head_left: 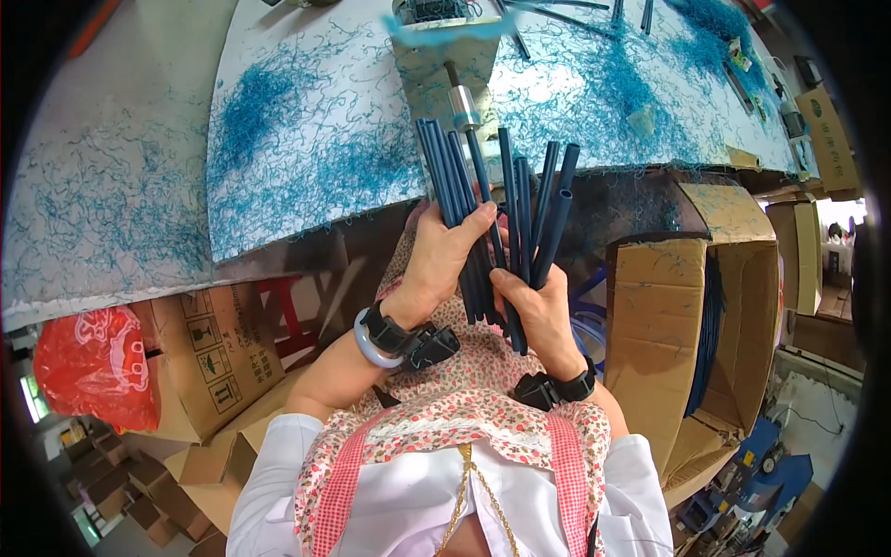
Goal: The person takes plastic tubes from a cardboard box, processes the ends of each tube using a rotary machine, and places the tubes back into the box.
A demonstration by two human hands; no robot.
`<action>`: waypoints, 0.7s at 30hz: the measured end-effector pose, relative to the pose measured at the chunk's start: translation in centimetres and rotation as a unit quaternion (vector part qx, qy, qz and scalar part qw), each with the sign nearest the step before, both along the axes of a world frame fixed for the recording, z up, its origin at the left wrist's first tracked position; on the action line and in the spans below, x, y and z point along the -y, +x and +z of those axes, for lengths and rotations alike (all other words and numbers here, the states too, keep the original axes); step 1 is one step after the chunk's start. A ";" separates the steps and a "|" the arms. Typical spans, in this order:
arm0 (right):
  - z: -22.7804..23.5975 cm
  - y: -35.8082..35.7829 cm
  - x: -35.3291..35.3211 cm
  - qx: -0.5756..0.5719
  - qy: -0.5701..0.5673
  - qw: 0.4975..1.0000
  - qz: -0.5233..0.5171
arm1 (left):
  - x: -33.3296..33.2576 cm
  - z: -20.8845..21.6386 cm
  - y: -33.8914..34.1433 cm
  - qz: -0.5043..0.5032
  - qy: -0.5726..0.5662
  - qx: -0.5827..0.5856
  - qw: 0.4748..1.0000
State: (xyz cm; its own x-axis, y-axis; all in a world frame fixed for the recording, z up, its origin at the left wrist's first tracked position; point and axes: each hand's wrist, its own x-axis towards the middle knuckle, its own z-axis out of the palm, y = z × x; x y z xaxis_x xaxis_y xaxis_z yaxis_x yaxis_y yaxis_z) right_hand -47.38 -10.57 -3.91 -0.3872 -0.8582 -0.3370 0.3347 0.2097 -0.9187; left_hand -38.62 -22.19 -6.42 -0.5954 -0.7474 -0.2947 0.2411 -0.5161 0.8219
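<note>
Hands (492, 278) closed, gripping dark blue tubes (506, 200)

Lower ends of the blue tubes (506, 218) buried behind both hands, machine (436, 14) chopped off at the top edge, box (691, 334) contents mostly out of sight

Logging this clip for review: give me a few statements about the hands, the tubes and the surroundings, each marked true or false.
1. Both hands grip one bundle of dark blue tubes. True: left hand, right hand.
2. The tubes lie flat on the worktable. False: they are held upright, in front of the table edge.
3. The white tabletop is strewn with blue shavings. True.
4. A red plastic bag sits at the person's right. False: it is at the left.
5. An open cardboard box stands at the right. True.
</note>
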 end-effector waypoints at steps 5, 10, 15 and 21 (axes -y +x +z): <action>-0.5 0.4 -1.5 -0.023 0.025 0.999 -0.004 | -1.4 1.3 1.0 -0.040 0.033 0.023 0.998; 0.2 -0.4 0.4 -0.028 0.026 0.999 -0.001 | -0.4 0.7 1.2 0.001 -0.011 0.049 0.999; -0.7 -1.3 -0.3 0.007 0.018 0.999 0.040 | -0.5 1.6 1.8 0.005 0.033 0.047 0.998; -0.4 0.0 -1.7 -0.019 0.000 1.000 0.021 | 0.0 2.1 1.3 -0.058 -0.003 0.073 0.996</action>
